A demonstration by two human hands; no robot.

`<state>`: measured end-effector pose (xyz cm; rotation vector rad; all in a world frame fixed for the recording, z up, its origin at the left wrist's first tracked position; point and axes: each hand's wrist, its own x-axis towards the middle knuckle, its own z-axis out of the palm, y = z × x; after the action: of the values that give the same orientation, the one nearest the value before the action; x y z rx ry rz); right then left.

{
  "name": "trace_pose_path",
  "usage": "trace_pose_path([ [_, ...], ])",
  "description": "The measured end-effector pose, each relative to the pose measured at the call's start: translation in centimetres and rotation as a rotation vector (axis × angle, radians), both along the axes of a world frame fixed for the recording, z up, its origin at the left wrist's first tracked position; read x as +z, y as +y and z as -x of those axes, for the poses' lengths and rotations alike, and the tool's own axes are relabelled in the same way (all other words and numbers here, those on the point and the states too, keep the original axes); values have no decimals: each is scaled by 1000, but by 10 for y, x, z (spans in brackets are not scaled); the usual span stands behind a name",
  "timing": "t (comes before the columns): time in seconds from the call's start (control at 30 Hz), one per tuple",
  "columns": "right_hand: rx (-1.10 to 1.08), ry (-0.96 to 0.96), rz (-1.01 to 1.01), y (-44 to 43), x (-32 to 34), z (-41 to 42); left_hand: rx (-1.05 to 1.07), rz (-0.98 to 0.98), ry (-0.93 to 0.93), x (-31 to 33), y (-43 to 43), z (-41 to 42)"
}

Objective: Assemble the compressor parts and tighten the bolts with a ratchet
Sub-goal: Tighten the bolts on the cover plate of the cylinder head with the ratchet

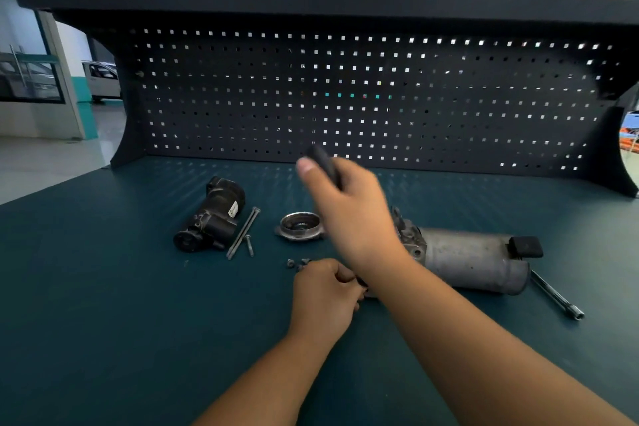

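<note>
Compressor parts lie spread across the dark teal surface (103,287) in front of a perforated back panel (345,97). At left, a black motor unit (211,218) lies on its side. Just beside it, to the right, two long bolts (243,232) lie side by side on a diagonal, with a short bolt (249,245) at their lower end. A round metal cap (300,225) sits near the centre with its open side up. At right, a grey metal cylinder (470,259) lies on its side, with a black connector (525,246) at its far right end. A slim chrome extension bar (556,297) projects from behind the cylinder toward the lower right. Several small bolts (296,263) rest on the surface below the cap. The left hand (323,294) is low on the surface, just beside these small bolts, with its fingers curled round a small dark part (361,282) that is mostly hidden. The right hand (349,211) is raised above the surface, over the area between the cap and the cylinder, and is clamped on a dark tool handle (323,162). Handle and hand are blurred, so the tool type cannot be told
</note>
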<state>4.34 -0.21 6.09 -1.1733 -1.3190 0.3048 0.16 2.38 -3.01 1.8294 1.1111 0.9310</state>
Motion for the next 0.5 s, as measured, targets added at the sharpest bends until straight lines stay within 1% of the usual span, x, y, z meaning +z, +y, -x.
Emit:
trace_pose_path([
  [0.07,29,244,-57,-7,6,-14,-30,17,-64,0,0,1],
  [0.13,58,432,-96,-15,8,-26,-34,40,-79,0,-1,1],
  [0.17,61,493,-108,-18,7,-31,-39,44,-81,-1,1,0],
  [0.23,35,548,-129,-22,3,-36,-31,50,-74,-4,3,-1],
  [0.3,-31,537,-166,-25,-3,-41,-23,55,-71,-4,4,-1],
  [0.37,-142,478,-198,-32,-7,-50,-21,61,-65,-4,3,0],
  [0.43,-245,332,-212,-40,-8,-63,-17,61,-54,-3,4,0],
  [0.5,-271,166,-207,-50,-7,-77,-17,53,-46,-2,3,0],
])
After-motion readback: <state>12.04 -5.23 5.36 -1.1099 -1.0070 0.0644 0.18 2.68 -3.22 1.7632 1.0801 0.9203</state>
